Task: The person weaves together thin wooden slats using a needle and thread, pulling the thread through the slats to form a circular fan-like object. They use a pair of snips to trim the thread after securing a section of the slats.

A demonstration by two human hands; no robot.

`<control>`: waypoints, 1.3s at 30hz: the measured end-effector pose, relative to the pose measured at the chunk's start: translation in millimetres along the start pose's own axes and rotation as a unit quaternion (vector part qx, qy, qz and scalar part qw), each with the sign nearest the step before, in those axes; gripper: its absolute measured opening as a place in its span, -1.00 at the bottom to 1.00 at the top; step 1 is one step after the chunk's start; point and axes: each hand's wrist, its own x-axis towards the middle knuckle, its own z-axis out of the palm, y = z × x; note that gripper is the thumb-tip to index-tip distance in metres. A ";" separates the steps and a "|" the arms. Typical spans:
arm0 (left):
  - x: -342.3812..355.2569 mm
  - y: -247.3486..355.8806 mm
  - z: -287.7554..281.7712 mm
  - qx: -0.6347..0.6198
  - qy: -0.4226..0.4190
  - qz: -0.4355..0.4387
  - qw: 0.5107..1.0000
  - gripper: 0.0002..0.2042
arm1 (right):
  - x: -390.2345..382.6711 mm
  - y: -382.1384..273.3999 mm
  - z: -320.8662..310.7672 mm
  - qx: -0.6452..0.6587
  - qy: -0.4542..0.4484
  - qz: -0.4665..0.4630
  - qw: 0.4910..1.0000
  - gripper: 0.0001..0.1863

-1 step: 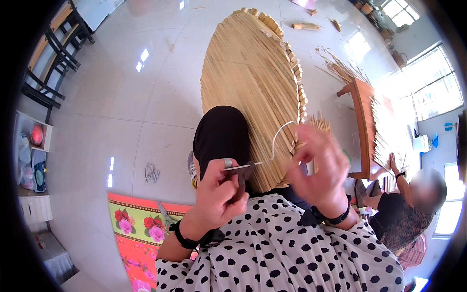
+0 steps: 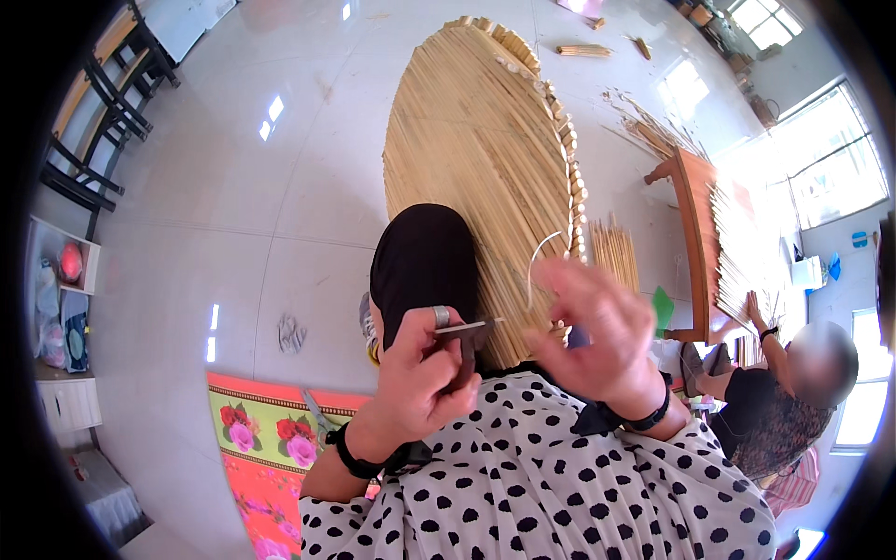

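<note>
A large oval panel of straw-coloured stalks (image 2: pixel 467 140) slopes away from my lap, with stalk ends showing along its right edge. My left hand (image 2: pixel 415 378), ringed on one finger, is closed around a dark brown piece (image 2: pixel 469 347) and a thin metal needle-like tool (image 2: pixel 457 329) pointing right. From the panel's right edge a white cord (image 2: pixel 534 266) curves down toward my right hand (image 2: pixel 602 327). That hand hovers over the panel's near right part, slightly blurred, thumb and fingers apart. Whether the cord touches its fingers is hard to tell.
Upright stalks (image 2: pixel 613 257) stand right of the panel. Farther right, a person (image 2: pixel 775 401) reaches over a brown table (image 2: pixel 695 252) bearing stalks. Scissors (image 2: pixel 317 411) lie on a flowered mat (image 2: pixel 252 448) at left. Loose stalks (image 2: pixel 644 126) are scattered on the floor.
My right hand has shifted a little left and downward, uncovering the upright stalks behind it. The white cord's lower end has swung toward that hand. My left hand has barely moved.
</note>
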 end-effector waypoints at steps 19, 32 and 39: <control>-411.5 -221.8 -88.0 0.384 -0.215 -0.537 0.719 -0.64 | -29.2 24.3 3.4 -0.007 -0.267 -0.191 0.945 -0.58; -63.1 -144.8 -126.6 0.424 0.129 -0.260 0.858 -0.64 | -23.0 49.0 -11.4 -0.006 0.133 0.102 0.986 -0.63; 93.5 -2.7 10.9 0.093 -0.021 -0.106 0.990 -0.65 | -9.8 76.2 1.7 0.167 0.043 0.169 0.971 -0.56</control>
